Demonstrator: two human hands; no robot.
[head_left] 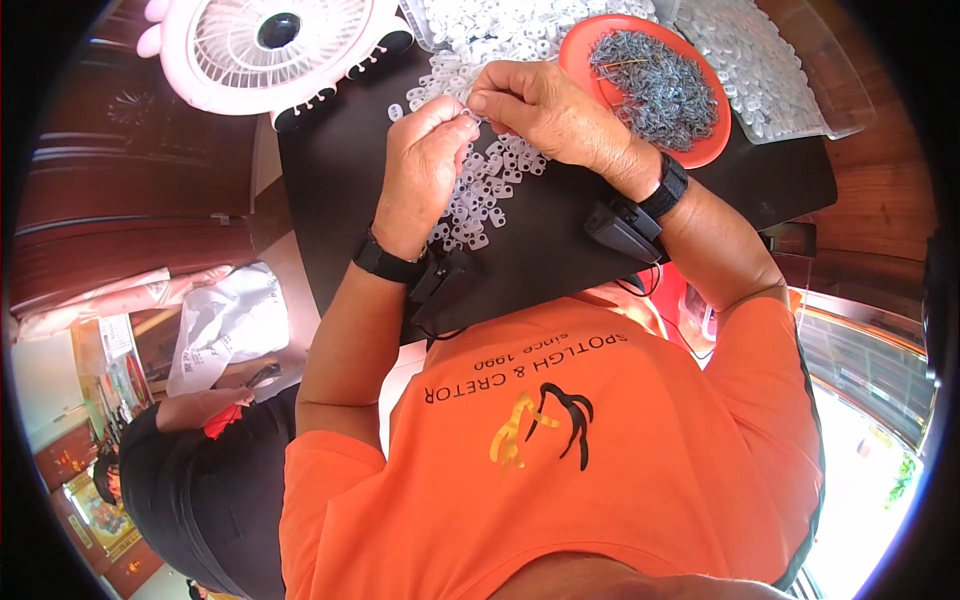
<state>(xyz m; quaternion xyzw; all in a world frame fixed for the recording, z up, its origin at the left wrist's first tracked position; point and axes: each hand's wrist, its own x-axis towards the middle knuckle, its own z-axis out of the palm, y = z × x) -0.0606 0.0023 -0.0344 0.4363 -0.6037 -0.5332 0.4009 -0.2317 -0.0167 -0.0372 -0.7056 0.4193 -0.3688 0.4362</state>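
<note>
A black board (560, 230) is seen lying across the lap, its near edge hidden under the orange shirt (600, 440) and its right corner reaching out toward the wooden floor (880, 200). The far edge is crowded: a pink fan (270, 50) overlaps the far left corner, a clear tray (425, 25) of white plastic pieces is set beside it, an orange plate (700, 150) of small metal clips (655, 85) follows, and a clear bag (770, 70) of more white pieces hangs past the right side. Bare board is left only at the left edge, below the fan, and on the right, below the plate. A heap of white pieces (480, 195) is spread down the middle, under and between both hands.

The left hand (420, 170) is raised over the heap with its back to the camera, wrist bent, thumb and forefinger closed on a small white piece (468, 117). The right hand (545, 115) is brought in from the right, knuckles up, its fingertips pressed to the same piece, so that the two hands meet just above the heap. Whether a clip is held there too cannot be told. A black band with a small black box is worn on each wrist.

At the lower left another person (190, 470) in black is partly seen, well apart from the board
</note>
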